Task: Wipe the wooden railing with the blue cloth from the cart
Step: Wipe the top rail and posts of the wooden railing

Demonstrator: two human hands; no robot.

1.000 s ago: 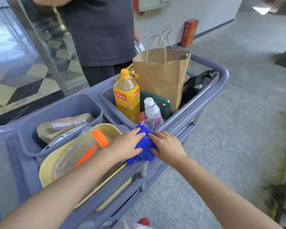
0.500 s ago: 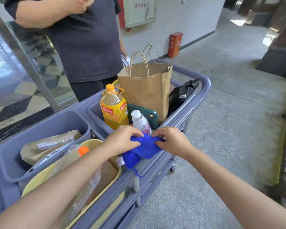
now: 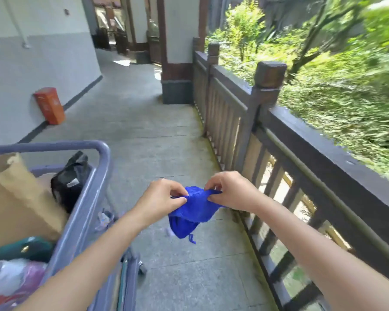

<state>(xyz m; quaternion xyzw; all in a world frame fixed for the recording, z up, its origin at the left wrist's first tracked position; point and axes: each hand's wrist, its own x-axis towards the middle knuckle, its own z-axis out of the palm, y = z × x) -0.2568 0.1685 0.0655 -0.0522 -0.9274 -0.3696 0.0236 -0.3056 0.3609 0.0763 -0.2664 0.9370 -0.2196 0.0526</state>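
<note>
left hand: thumb and forefinger pinched shut on the upper left edge of the blue cloth; other fingers curled; bare forearm runs down to the lower left corner of the view.
right hand: fingertips pinched on the upper right edge of the same cloth, just beside the left hand; bare forearm runs to the lower right corner.
blue cloth: held in the air between the two hands, top edge pulled short and taut, the rest hanging bunched below with a loose thread at the bottom; above the grey paved floor, clear of the cart and not touching the railing.
cart: grey-blue plastic, at the left, its rounded end rail near the left forearm. contents by the end rail: black plastic bag; brown paper bag beside it; dark green flat item under the paper bag's near edge; blurred pale and pink plastic at the near left corner, kind unclear.
wooden railing: dark brown, along the right edge of the walkway, flat top rail, square-capped post, upright balusters below; near the right hand, apart from it.
beyond the railing: green plants, blurred.
orange-red box: on the floor against the pale wall at the far left.
</note>
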